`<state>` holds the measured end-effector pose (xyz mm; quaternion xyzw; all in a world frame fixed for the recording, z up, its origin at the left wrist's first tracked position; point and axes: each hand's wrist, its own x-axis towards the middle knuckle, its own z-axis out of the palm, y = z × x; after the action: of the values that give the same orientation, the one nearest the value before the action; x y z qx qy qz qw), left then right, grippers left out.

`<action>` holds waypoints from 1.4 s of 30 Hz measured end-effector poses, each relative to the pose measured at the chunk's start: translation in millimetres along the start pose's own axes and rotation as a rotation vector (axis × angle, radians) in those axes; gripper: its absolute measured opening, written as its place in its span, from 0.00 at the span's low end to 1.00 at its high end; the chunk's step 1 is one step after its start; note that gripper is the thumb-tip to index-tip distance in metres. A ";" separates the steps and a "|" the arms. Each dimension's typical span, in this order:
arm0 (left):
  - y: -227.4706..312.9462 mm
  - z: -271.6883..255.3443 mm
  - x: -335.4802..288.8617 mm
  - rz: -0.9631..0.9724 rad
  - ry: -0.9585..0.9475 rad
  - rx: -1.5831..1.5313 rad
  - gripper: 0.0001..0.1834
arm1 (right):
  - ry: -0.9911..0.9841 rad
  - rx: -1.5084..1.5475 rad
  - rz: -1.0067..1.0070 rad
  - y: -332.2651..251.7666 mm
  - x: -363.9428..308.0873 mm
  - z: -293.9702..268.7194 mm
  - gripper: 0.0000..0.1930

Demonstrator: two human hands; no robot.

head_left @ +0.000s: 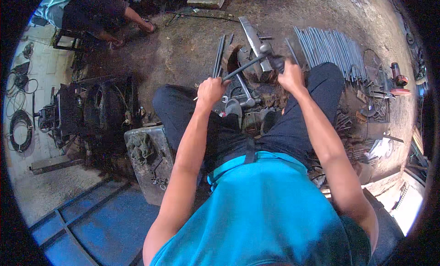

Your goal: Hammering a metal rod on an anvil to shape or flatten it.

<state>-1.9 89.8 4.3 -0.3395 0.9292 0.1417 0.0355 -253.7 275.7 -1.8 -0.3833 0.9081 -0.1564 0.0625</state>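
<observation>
My left hand is closed around a dark metal rod. The rod slants up to the right across a flat steel bar on the ground between my knees. My right hand grips a hammer whose grey head sits over the rod's far end; its dark handle is partly smeared. Whether head and rod touch I cannot tell. A second hammer lies below the rod, near my feet.
A row of metal rods lies at the right, beside an angle grinder. Dark machinery and a metal block with loose small parts stand at my left. A person sits at the upper left.
</observation>
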 end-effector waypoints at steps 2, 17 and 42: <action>-5.9 -3.5 -9.7 -0.025 0.010 -0.005 0.29 | -0.002 0.053 0.011 -27.3 2.8 -28.3 0.24; -12.6 1.1 -8.6 -0.003 0.063 -0.005 0.24 | 0.577 0.556 -0.240 -69.6 30.3 -68.6 0.11; -30.7 23.8 -3.7 -0.010 0.023 0.000 0.20 | 0.128 0.261 0.034 -26.2 9.5 -57.9 0.18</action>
<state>19.9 76.6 -25.2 -0.3458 0.9278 0.1375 0.0258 -256.2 265.4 61.6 -0.3458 0.8885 -0.2963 0.0565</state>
